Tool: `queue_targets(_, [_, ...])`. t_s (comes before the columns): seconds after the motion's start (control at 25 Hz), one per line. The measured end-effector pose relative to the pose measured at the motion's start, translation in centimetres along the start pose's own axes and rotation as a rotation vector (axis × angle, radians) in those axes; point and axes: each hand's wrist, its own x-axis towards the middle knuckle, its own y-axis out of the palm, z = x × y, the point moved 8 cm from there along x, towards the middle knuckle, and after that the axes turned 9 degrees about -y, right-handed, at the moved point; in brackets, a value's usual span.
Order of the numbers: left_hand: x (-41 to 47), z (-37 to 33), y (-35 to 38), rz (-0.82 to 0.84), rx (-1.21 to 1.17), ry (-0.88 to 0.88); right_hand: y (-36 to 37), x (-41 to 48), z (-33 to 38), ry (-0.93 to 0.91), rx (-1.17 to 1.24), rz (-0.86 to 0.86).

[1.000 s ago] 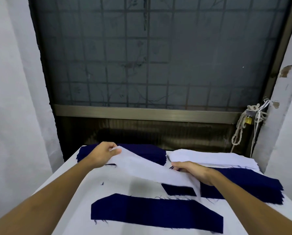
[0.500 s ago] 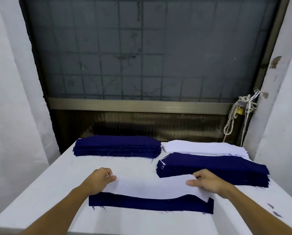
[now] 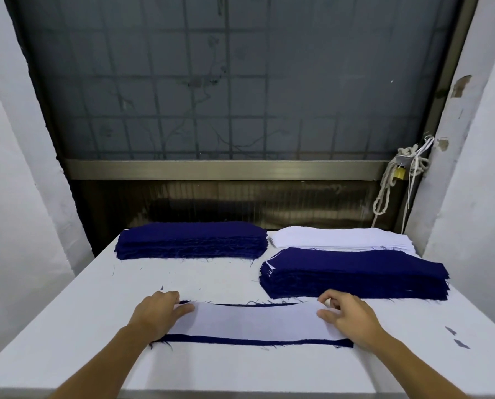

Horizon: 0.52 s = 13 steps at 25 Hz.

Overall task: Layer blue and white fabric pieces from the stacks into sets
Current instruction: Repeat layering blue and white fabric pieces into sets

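- Current set sits on the counter (image 3: 96,326) just in front of the layered stack (image 3: 355,277), on the person's side; white piece (image 3: 254,321) lies flat on a blue piece (image 3: 240,339); blue shows as a strip along the near edge and a sliver at the far edge, so alignment is roughly there, not exact
- left hand (image 3: 160,312) is on the white piece's left end; thumb flat on the cloth, fingers bent over the far corner, tips hidden; can't tell press from pinch
- right hand (image 3: 347,318) is on the right end; fingers loosely bent, tips on the cloth; can't tell if it has hold of the edge
- Done: layered stack is thick, white edges peeking between blue layers; many sets finished, by my read
- Left: blue stack (image 3: 191,240) beyond and left of the layered stack, white stack (image 3: 338,239) directly behind it; both deep; plenty to go
- Next, likely: square this pair, then move it onto the layered stack
- Two small blue scraps (image 3: 459,342) lie nearer than the layered stack's right end
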Motion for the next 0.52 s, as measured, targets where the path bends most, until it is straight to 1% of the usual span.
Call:
queue_targets(0.08, [0.1, -0.5, 0.0, 0.043, 0.060, 0.015, -0.3, -0.7, 0.6, -0.092, -0.181, -0.070])
queue_targets(0.16, [0.4, -1.0, 0.0, 0.094, 0.148, 0.036, -0.5, -1.0, 1.1, -0.181, -0.272, -0.100])
queue_targets(0.28, [1.0, -2.1, -0.8, 0.169, 0.340, 0.057, -0.8, -0.8, 1.7, -0.260, -0.342, -0.074])
queue_targets(0.36, [1.4, -3.6, -2.0, 0.197, 0.447, 0.071, -1.0, -0.1, 1.9, -0.285, -0.436, -0.056])
queue_targets(0.44, [2.1, -6.2, -3.7, 0.184, 0.494, 0.108, -2.2, 1.2, 1.8, -0.269, -0.438, -0.103])
queue_targets(0.52, [3.1, -9.6, -5.6, 0.136, 0.447, 0.148, -4.6, 2.9, 1.7, -0.228, -0.319, -0.220])
